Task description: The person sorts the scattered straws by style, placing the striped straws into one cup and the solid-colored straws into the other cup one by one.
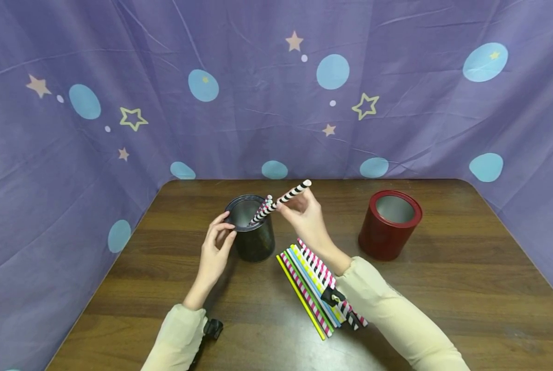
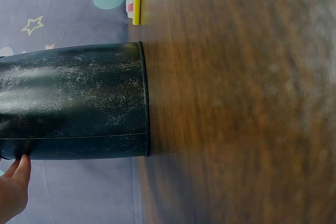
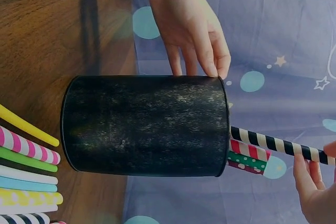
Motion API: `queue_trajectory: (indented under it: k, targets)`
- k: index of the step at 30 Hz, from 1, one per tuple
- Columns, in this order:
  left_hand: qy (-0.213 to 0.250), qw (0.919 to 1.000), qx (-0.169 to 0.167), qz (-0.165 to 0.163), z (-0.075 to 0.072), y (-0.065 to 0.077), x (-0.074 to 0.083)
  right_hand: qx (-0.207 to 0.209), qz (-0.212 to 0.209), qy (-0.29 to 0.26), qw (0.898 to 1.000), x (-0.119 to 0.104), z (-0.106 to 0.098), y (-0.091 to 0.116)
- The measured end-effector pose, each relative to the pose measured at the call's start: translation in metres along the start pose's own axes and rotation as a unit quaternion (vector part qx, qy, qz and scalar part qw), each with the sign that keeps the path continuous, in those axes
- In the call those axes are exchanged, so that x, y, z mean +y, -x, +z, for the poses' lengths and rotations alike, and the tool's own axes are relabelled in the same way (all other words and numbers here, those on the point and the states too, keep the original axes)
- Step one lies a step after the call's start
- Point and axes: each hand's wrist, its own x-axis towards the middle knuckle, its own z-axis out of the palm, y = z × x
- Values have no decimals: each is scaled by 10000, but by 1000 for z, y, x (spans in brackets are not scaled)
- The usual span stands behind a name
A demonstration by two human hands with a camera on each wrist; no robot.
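Note:
A dark, scuffed metal can (image 1: 255, 245) stands upright on the table. Fingertips of my left hand (image 1: 215, 252) touch its left side by the rim; in the left wrist view, part of that hand (image 2: 14, 188) shows at the can's side. My right hand (image 1: 306, 219) pinches a black-and-white striped paper straw (image 1: 295, 192), which slants with its lower end inside the can. Beside it, several patterned straws (image 3: 248, 156) stick out of the can, among them pink-striped and green dotted ones. Their lower ends are hidden.
Several coloured and striped straws (image 1: 304, 291) lie side by side in front of the can, partly under my right forearm. A red can (image 1: 390, 225) stands to the right, its mouth upward. Behind the wooden table (image 1: 457, 278) hangs a purple curtain (image 1: 258, 103).

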Motion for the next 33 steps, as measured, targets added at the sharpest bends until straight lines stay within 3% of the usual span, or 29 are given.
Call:
queue_trajectory:
  k: [22,33]
  targets:
    - [64,10000,13,71,0,0,-2,19,-142,499,9987,21,8,-13]
    - [90,9999,-12,54,0,0,-3,-227,-123,700,9972,19,-1,-8]
